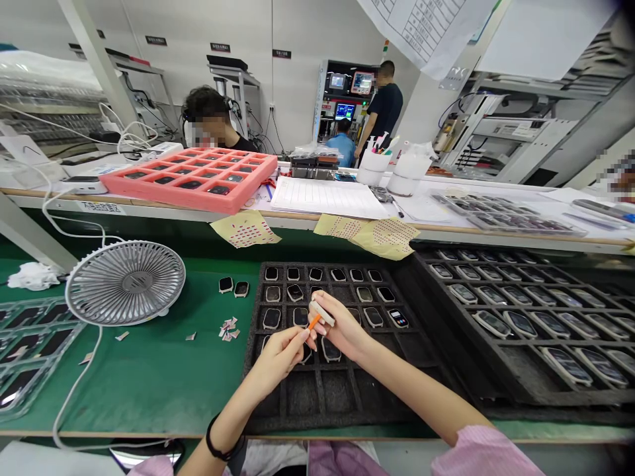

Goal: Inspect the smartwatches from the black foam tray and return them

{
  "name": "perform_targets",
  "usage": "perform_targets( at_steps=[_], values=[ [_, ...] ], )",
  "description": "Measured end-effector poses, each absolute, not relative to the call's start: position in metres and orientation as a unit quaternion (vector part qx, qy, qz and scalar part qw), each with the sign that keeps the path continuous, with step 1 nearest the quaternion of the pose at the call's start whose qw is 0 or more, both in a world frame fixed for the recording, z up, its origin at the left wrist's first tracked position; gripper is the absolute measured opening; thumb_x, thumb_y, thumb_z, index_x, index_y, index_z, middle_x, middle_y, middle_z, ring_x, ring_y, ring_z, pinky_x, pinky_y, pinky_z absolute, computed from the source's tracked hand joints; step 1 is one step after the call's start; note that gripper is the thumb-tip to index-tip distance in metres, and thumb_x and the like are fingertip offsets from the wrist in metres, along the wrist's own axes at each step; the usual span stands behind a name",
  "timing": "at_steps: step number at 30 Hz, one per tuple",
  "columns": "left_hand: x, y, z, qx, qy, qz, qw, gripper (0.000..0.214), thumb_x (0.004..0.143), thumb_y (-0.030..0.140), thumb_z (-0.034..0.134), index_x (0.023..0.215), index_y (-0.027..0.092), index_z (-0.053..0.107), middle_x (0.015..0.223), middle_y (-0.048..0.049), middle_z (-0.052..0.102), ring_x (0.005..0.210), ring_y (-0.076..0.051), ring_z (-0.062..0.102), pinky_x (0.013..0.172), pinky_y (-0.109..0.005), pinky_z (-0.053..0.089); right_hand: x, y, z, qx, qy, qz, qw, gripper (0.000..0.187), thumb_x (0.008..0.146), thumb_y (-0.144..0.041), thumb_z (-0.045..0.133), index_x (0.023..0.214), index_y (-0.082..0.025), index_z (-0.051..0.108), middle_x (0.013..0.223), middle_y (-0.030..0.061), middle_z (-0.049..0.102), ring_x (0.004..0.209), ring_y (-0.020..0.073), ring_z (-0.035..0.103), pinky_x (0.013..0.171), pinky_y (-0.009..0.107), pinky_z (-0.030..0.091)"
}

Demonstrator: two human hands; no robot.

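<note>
My right hand (342, 327) is closed around a small rectangular device (322, 312), held edge-on above the black foam tray (322, 396). My left hand (280, 357) pinches a thin orange tool (313, 322) whose tip touches the device's lower edge. Both hands hover over the tray's middle rows. Its far rows hold several small dark-screened devices (317, 274), while the near cells are bare.
A small grey fan (126, 282) lies on the green mat with its white cable. Two loose devices (233, 286) and paper scraps (228, 328) lie left of the tray. A larger black tray (501, 370) of devices sits right. A pink tray (163, 195) is on the shelf; people work behind.
</note>
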State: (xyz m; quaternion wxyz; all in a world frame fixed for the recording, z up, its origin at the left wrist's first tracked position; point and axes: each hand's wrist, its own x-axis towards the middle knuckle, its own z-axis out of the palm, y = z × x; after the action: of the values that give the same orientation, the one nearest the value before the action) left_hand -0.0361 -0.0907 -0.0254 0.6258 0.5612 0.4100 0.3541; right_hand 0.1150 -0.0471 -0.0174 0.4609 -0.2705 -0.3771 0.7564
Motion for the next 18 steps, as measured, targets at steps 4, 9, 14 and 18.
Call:
perform_targets(
  at_steps=[4,9,14,18],
  values=[
    [-0.036,-0.0917,-0.0255,0.544,0.416,0.361,0.633,0.047,0.081,0.062,0.049,0.077,0.016,0.057,0.046,0.0105,0.029,0.038,-0.005,0.019,0.035,-0.017,0.016,0.1149,-0.0484,-0.0177,-0.263,-0.37,0.764,0.458,0.022,0.085,-0.036,0.064,0.079,-0.02,0.05,0.053,-0.0084,0.046,0.042,0.0067,0.04,0.048,0.021,0.041],
    [-0.0386,-0.0908,-0.0253,0.542,0.414,0.363,0.635,0.049,0.08,0.063,0.051,0.077,0.015,0.058,0.046,0.0102,0.029,0.038,-0.004,0.02,0.034,-0.017,0.017,0.1133,-0.0492,-0.0194,-0.262,-0.373,0.758,0.467,0.021,0.086,-0.035,0.063,0.078,-0.02,0.049,0.052,-0.0086,0.046,0.043,0.0065,0.04,0.049,0.021,0.039],
    [-0.0434,-0.0907,-0.0222,0.517,0.421,0.352,0.657,0.052,0.077,0.065,0.054,0.081,0.014,0.061,0.045,0.0113,0.026,0.038,-0.003,0.014,0.034,-0.016,0.014,0.111,-0.0489,-0.0202,-0.283,-0.425,0.711,0.484,0.023,0.085,-0.038,0.064,0.082,-0.021,0.049,0.05,-0.0105,0.046,0.038,0.0049,0.037,0.042,0.018,0.033],
    [-0.0412,-0.0948,-0.0203,0.506,0.396,0.369,0.671,0.052,0.076,0.065,0.057,0.078,0.013,0.061,0.044,0.0118,0.025,0.037,-0.002,0.012,0.034,-0.016,0.012,0.1069,-0.0519,-0.0189,-0.229,-0.371,0.789,0.432,0.027,0.083,-0.042,0.065,0.084,-0.023,0.046,0.046,-0.0135,0.039,0.031,0.0029,0.018,0.032,0.016,0.018]
  ],
)
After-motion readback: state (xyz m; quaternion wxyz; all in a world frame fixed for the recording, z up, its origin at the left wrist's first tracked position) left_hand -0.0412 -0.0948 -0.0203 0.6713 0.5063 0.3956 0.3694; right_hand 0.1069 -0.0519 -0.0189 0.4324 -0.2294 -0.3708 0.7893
